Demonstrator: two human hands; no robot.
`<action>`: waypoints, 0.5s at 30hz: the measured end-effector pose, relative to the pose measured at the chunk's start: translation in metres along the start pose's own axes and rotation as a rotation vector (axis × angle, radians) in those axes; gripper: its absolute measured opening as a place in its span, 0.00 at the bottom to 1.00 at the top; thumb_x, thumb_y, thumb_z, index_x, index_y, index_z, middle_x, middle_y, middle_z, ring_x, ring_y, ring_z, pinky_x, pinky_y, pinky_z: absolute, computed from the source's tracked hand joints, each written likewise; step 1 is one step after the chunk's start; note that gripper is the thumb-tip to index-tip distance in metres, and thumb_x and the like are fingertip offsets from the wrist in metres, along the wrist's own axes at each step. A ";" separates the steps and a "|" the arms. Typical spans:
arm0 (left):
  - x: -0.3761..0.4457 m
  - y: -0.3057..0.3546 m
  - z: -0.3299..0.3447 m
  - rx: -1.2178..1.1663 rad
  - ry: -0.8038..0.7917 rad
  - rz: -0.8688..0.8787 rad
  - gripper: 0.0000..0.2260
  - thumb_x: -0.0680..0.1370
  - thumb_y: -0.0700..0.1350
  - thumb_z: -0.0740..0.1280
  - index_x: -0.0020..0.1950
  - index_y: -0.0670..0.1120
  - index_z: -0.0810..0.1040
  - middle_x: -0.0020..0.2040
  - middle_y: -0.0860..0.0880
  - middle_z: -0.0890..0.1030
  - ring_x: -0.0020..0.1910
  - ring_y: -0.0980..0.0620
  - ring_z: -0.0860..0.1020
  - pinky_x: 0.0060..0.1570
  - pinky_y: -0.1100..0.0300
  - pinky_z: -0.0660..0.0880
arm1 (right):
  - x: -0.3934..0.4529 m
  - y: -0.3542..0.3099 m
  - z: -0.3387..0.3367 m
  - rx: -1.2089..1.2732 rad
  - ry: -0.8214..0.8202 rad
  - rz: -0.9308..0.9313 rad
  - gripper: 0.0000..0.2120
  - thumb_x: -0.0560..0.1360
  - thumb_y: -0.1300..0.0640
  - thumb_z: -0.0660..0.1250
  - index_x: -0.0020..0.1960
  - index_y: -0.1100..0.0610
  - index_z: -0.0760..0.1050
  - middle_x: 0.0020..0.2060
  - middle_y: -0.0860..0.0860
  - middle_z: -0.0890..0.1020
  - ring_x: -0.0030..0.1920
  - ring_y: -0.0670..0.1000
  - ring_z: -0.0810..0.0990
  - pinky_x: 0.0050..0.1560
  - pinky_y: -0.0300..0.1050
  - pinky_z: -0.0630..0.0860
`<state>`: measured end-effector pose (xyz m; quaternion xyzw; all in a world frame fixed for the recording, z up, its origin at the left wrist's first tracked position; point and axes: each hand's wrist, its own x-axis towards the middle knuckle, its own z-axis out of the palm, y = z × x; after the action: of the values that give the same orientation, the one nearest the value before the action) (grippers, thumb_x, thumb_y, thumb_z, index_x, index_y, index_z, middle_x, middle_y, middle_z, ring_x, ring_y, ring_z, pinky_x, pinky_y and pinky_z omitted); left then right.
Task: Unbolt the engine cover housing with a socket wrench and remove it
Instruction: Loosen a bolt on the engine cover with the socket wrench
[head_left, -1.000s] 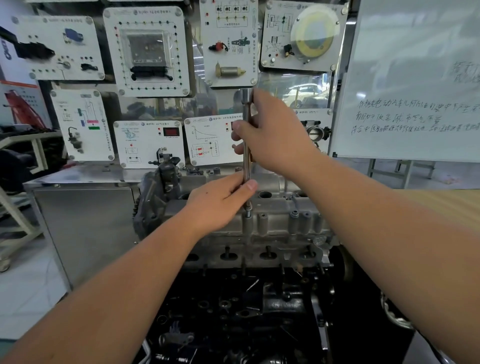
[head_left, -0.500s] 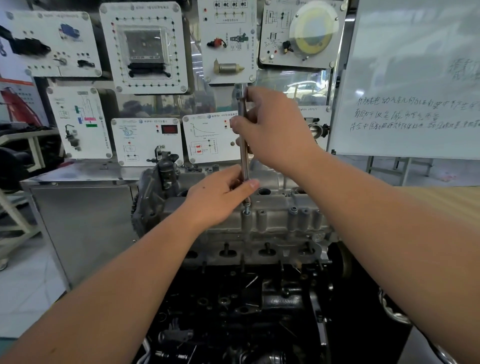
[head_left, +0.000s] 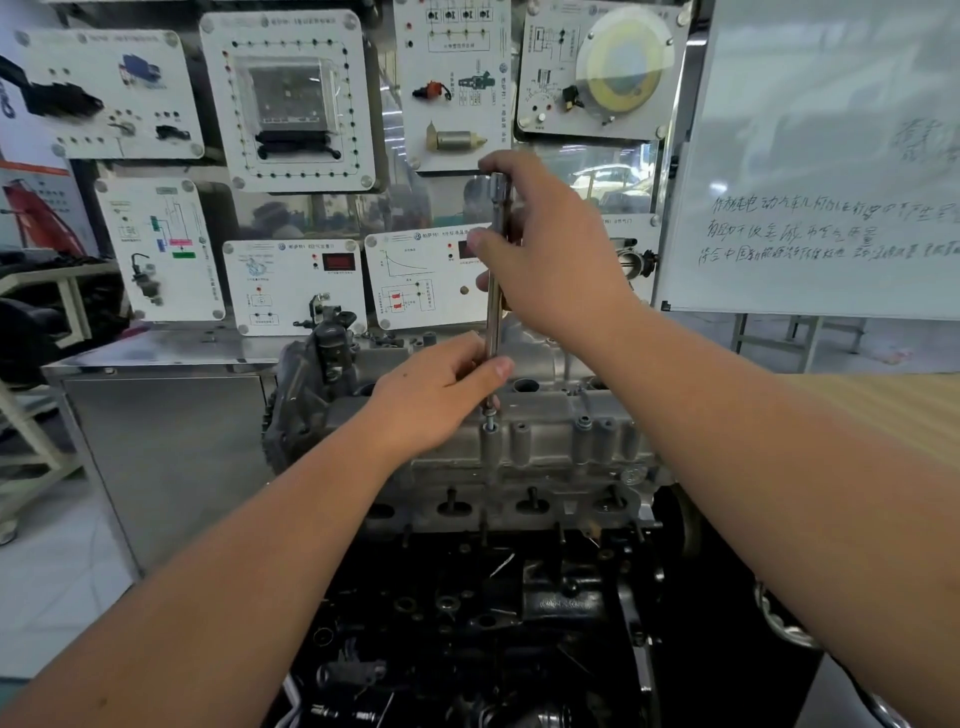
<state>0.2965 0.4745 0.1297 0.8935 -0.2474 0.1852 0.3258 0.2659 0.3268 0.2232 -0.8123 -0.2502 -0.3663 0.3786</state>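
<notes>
The grey cast engine cover housing (head_left: 561, 441) sits on top of the dark engine block at centre. A long chrome socket wrench (head_left: 496, 249) stands upright over a bolt (head_left: 490, 415) that sticks up from a boss on the housing's front row. My right hand (head_left: 556, 244) grips the upper part of the wrench shaft. My left hand (head_left: 441, 389) pinches the lower shaft just above the bolt, thumb in front. The wrench's lower tip is hidden behind my left thumb.
Behind the engine hangs a wall of white training panels (head_left: 291, 93) above a steel cabinet (head_left: 161, 441). A whiteboard (head_left: 831, 156) stands at the right, a wooden tabletop (head_left: 883, 410) below it. The black engine block (head_left: 493, 623) fills the lower centre.
Both hands and the wrench have risen slightly, and the bolt now shows more of its shank above the boss. My right hand has shifted its hold on the upper shaft.
</notes>
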 end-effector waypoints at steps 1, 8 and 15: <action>0.000 0.000 -0.001 0.024 -0.008 0.000 0.16 0.75 0.72 0.50 0.43 0.65 0.72 0.40 0.61 0.82 0.34 0.65 0.75 0.43 0.54 0.73 | 0.001 0.000 -0.001 0.013 -0.029 0.006 0.23 0.80 0.59 0.66 0.73 0.51 0.66 0.47 0.52 0.84 0.40 0.50 0.86 0.45 0.51 0.83; 0.006 0.004 -0.007 0.107 -0.095 -0.022 0.14 0.82 0.64 0.58 0.46 0.58 0.76 0.38 0.61 0.81 0.35 0.63 0.77 0.42 0.56 0.74 | 0.008 -0.007 -0.003 0.057 -0.210 -0.009 0.25 0.82 0.63 0.61 0.76 0.51 0.60 0.51 0.52 0.82 0.42 0.46 0.86 0.33 0.33 0.77; 0.025 0.013 -0.014 -0.029 -0.138 -0.015 0.11 0.77 0.62 0.68 0.43 0.56 0.82 0.39 0.61 0.84 0.36 0.64 0.81 0.42 0.59 0.74 | 0.007 0.001 -0.006 0.198 -0.185 0.047 0.22 0.79 0.64 0.60 0.70 0.48 0.64 0.47 0.59 0.83 0.38 0.45 0.86 0.28 0.35 0.72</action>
<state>0.3075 0.4673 0.1584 0.9012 -0.2650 0.1172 0.3224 0.2690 0.3224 0.2306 -0.8070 -0.2997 -0.2543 0.4407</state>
